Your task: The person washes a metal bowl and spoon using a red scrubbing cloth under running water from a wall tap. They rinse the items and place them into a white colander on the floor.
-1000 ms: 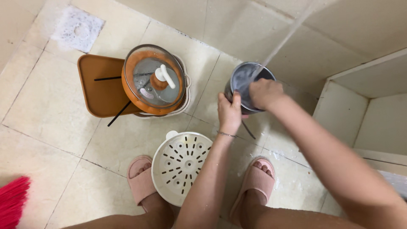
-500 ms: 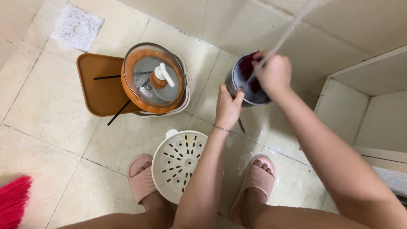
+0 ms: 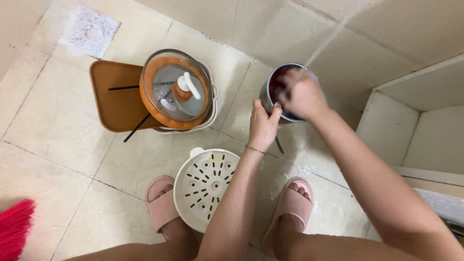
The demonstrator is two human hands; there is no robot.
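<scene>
I see a round metal pot (image 3: 270,92) standing on the tiled floor (image 3: 58,125), right of centre and toward the far side, mouth turned up at my camera. Its axis runs straight up from the floor; seen from above it has no long direction, just a circular rim. The wall is smooth, dull grey steel and the inside looks dark reddish. A thin stream of water (image 3: 325,42) slants down from the far right into it.

My left hand (image 3: 263,126) curls round the pot's near rim, fingers pressed together against the metal, thumb tip at the edge. My right hand (image 3: 303,96) lies over the mouth, knuckles up, fingers bent inward; I cannot tell whether it pinches anything, since they are hidden below. A thin bracelet (image 3: 254,150) circles the left wrist.

To the left, well apart, a glass lid with an orange rim (image 3: 176,90) and a white knob sits on a pale bowl, partly over a brown rounded-square tray (image 3: 116,96) with dark chopsticks (image 3: 137,126) across it. Near me, between two pink rubber slippers (image 3: 162,203), lies a white plastic steamer plate (image 3: 205,186) with slotted holes. Red broom bristles (image 3: 14,229) show at the near left corner.
</scene>
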